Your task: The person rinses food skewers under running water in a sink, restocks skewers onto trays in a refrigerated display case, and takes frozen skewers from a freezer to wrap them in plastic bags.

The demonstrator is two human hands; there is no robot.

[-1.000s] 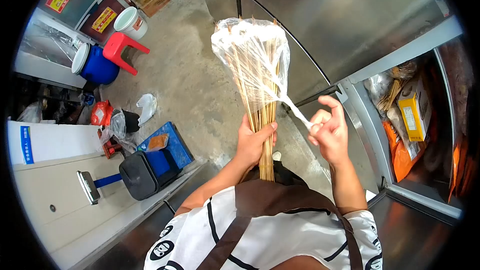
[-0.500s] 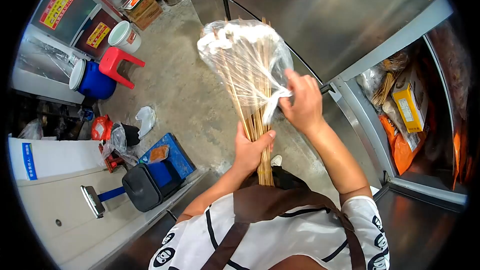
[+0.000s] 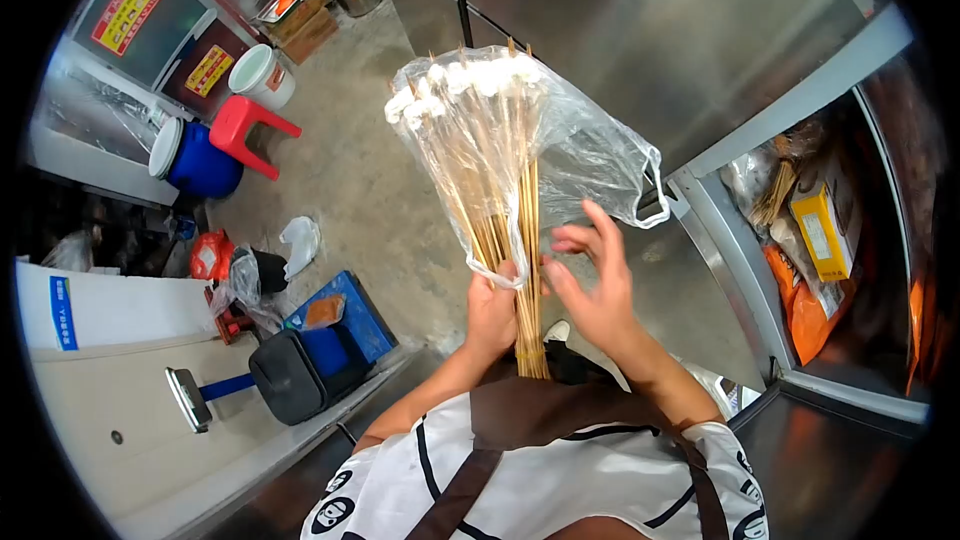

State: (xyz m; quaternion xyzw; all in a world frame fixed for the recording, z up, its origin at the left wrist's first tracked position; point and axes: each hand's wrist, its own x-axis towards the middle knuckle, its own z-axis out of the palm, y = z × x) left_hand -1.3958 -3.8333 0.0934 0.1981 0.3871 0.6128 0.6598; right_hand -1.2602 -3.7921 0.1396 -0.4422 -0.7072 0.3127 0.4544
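Observation:
A bundle of bamboo skewers (image 3: pixel 528 325) rises in front of my body, with white food pieces (image 3: pixel 500 75) near the upper tips. My left hand (image 3: pixel 492 320) is closed around the lower part of the skewers. A thin clear plastic bag (image 3: pixel 595 155) covers the upper part; one handle loop hangs at my left fingers and the other spreads out to the right. My right hand (image 3: pixel 598 285) is open just right of the sticks, fingers apart, with nothing in it.
To the right, an open cabinet (image 3: pixel 705 230) holds a yellow box (image 3: pixel 822 230) and orange bags (image 3: pixel 795 310). At left are a red stool (image 3: pixel 240 130), a blue barrel (image 3: pixel 205 165) and a white bucket (image 3: pixel 262 78). A scale (image 3: pixel 290 375) stands lower left.
The bag's gathered handles have come apart, and its right side now hangs spread open. My right hand has let go of the bag and moved down.

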